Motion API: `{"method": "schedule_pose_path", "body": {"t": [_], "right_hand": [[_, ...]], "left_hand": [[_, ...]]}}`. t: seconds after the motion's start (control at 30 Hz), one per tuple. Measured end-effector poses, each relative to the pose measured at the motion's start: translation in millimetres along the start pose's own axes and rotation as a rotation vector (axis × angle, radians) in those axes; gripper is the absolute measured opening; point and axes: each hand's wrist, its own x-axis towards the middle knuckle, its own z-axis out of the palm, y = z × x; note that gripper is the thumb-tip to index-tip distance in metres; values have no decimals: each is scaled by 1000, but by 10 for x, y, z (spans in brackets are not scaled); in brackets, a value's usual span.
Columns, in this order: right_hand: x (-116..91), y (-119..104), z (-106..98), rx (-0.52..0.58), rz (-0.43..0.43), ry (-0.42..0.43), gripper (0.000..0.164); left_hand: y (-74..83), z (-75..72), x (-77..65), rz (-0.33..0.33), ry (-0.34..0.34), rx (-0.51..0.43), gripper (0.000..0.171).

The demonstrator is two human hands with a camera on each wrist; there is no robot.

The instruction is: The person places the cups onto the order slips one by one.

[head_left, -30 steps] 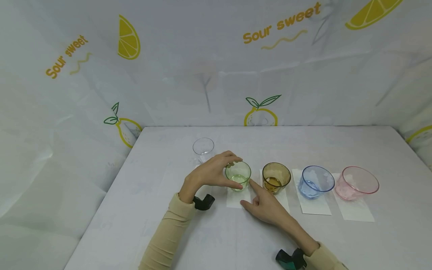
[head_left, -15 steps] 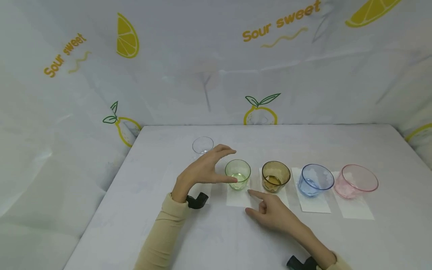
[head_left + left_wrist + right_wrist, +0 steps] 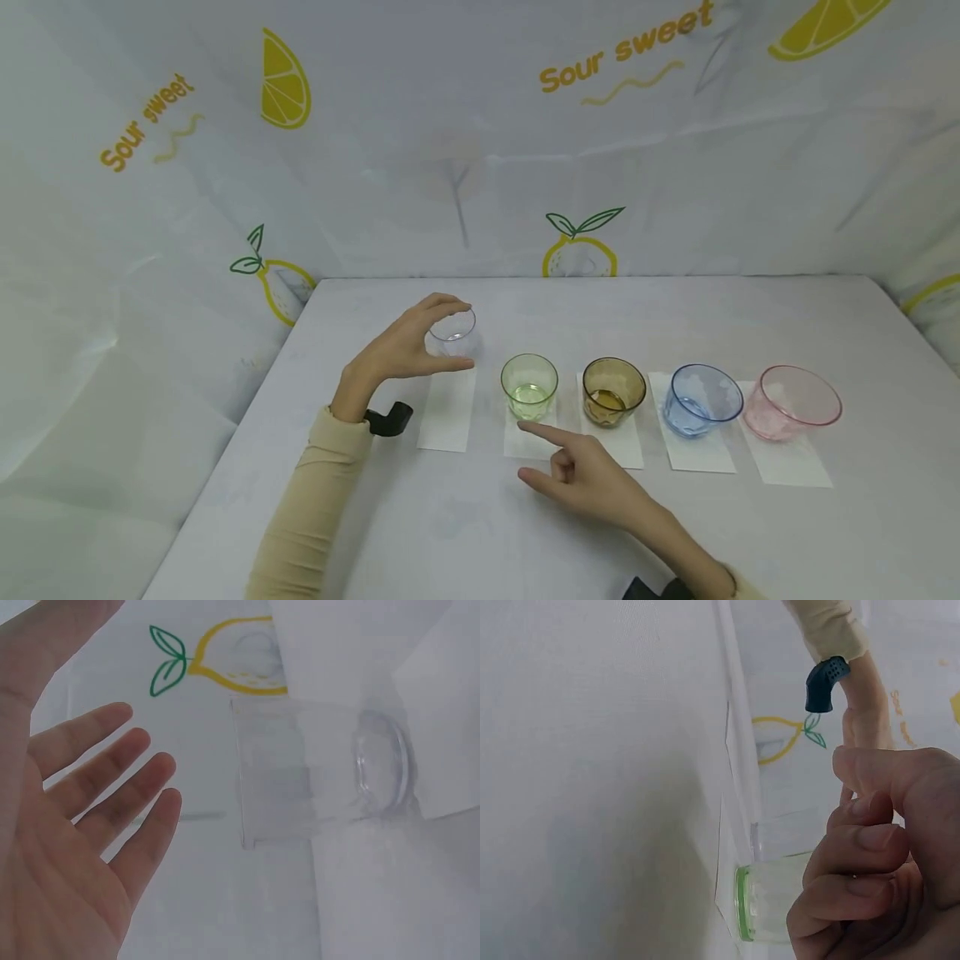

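Observation:
At the far left of the row stands a clear glass, upright in the head view. My left hand is beside it, thumb and fingers spread. In the left wrist view the fingers of the left hand are relaxed and apart from the clear glass. A green glass stands on a white paper strip, with my right hand in front of it. The right index finger points left and touches nothing, while the other fingers of the right hand are bent in, holding nothing.
To the right stand an amber glass, a blue glass and a pink glass, each with a white paper strip. Another strip lies in front of the clear glass. A lemon-printed curtain hangs behind the table.
My left hand has let go of the green glass and moved left and back to the clear glass. My right hand has drawn back from the green glass towards the front.

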Motion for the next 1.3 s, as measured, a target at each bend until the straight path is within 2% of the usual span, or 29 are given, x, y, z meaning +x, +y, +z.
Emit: {"method": "schedule_pose_path", "body": {"t": [0.17, 0.47, 0.8, 1.0, 1.3], "right_hand": [[103, -56, 126, 36, -36, -10, 65], [339, -85, 345, 62, -30, -38, 70], [593, -55, 502, 59, 16, -13, 67], [705, -10, 563, 48, 80, -20, 70], [816, 99, 613, 24, 129, -19, 74]], "left_hand": [[-127, -75, 6, -20, 6, -9, 79], [-200, -171, 78, -46, -22, 10, 79], [-253, -186, 173, -109, -107, 46, 85], [-266, -169, 206, -153, -173, 62, 89], [-314, -137, 243, -160, -180, 56, 88]]}}
